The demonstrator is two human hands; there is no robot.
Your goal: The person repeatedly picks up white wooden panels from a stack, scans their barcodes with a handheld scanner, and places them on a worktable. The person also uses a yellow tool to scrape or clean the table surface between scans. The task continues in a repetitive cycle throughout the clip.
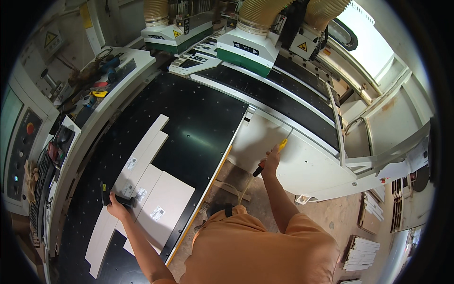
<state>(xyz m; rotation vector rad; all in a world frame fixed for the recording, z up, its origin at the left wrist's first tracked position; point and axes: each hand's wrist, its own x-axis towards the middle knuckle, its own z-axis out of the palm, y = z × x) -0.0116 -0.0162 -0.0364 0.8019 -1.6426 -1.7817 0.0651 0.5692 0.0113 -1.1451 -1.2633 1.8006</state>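
Observation:
My left hand [115,207] is closed around a black handheld barcode scanner [104,193], above pale flat boards on the black table. One long narrow board [147,147] lies beside shorter, wider boards [174,190]. White printed labels [157,213] are stuck on several of them. Off the table's right side, my right hand [271,162] grips what looks like an air blow gun, yellow and black [283,144]. Its thin nozzle points up and away, in front of the machine's white side panel. A thin yellowish hose [245,191] hangs below that hand.
The black perforated table [203,113] reaches back to a machine bed with green-and-white hoods [246,47] and thick ducts. At left stand a control panel with a red button [30,128], a keyboard [39,189] and a tool-strewn shelf [111,71]. Stacked boards [362,253] lie on the floor, lower right.

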